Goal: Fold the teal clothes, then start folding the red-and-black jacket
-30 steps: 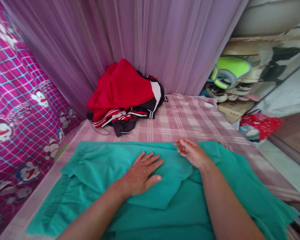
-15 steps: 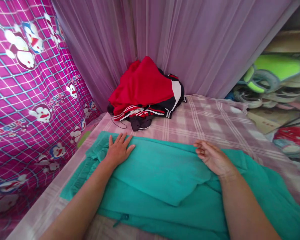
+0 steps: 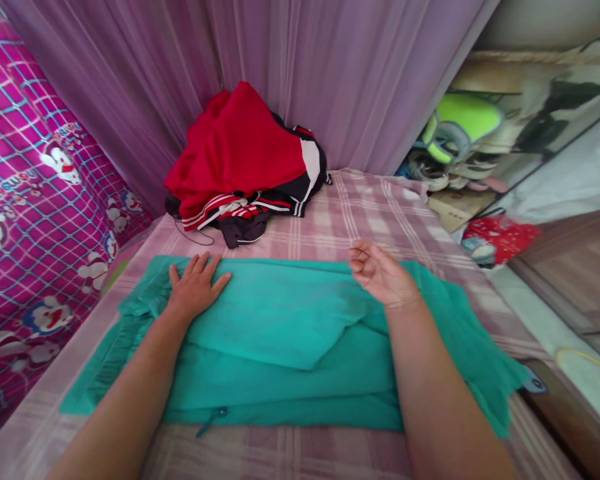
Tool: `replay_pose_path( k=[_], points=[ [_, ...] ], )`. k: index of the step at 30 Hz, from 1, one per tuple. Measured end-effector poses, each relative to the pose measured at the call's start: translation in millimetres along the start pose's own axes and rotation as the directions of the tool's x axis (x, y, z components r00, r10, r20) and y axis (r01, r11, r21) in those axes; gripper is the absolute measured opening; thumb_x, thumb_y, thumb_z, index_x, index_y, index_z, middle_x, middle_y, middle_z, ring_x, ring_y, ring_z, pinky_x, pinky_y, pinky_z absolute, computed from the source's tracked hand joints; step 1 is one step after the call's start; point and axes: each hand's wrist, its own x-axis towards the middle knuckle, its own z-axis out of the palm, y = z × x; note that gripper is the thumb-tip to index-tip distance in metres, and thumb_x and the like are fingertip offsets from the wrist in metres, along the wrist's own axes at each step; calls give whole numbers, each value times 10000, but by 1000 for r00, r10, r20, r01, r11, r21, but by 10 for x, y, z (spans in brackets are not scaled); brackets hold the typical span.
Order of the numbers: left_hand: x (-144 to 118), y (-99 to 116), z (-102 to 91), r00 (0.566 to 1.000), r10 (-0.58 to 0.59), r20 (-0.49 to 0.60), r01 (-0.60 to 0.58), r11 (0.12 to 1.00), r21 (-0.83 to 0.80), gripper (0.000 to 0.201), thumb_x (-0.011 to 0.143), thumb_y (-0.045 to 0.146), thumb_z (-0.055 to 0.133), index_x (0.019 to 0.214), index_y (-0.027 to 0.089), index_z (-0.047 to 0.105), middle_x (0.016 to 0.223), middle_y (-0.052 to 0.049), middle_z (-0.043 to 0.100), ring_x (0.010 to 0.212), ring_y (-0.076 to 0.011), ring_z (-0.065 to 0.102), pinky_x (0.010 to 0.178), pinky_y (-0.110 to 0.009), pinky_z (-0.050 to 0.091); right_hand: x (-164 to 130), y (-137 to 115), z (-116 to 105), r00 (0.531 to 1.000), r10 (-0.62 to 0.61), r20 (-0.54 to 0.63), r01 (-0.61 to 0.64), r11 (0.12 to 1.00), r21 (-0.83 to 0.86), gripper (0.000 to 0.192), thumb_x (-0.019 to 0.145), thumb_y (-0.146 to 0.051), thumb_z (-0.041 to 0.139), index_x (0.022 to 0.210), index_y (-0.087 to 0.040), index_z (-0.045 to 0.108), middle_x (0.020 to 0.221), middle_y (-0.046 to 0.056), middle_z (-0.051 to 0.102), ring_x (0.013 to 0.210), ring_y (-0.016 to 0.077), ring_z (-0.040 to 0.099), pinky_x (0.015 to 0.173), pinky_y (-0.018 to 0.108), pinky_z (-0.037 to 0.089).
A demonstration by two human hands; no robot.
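1. Centrally, a teal garment lies on the bed, partly folded, with one layer turned over the rest and a drawstring end poking out at its near edge.
2. Its long axis runs left to right across the view, parallel to the near side of the bed; the far fold edge is fairly straight, and the right end trails off rumpled toward the bed's right side.
3. It looks soft, light and limp: it should drape and crease readily, slide a little on the sheet, and carry no risk of breaking. Edges and corners of the folded layer look like the best places to take hold, since the middle would only bunch.
4. The left hand lies flat on the cloth near its far left corner, fingers spread, pressing and holding nothing.
5. The right hand rests at the far edge toward the right, fingers loosely curled; I cannot tell whether this grip pinches the cloth or is merely cupped over it.
6. Beyond, a heap of red and black clothes sits against a purple curtain, well apart from the teal cloth.
7. At left hangs a pink cartoon-print sheet; at right, off the bed, lies blurred clutter.
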Motion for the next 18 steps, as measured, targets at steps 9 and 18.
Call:
replay_pose_path(
  k=[9,18],
  points=[
    [-120,184,-162,944,63,-324,-127,976,-180,458,939,452,474,1302,214,618,1438,-152,576,1337,-358,507,1146,-668,258,109,116,-265,976,40,-212,-22,996,85,120,878,-345,685,954,-265,732,1049,25,770,919,153,724,594,197,569],
    [-1032,1469,-264,753,626,-203,-653,676,-340,435,731,579,780,906,211,626,914,-47,687,853,-247,644,766,-410,527,161,163,-327,973,23,-229,8,991,132,83,890,-287,677,938,-240,726,974,26,778,849,134,726,631,198,586]
  ],
)
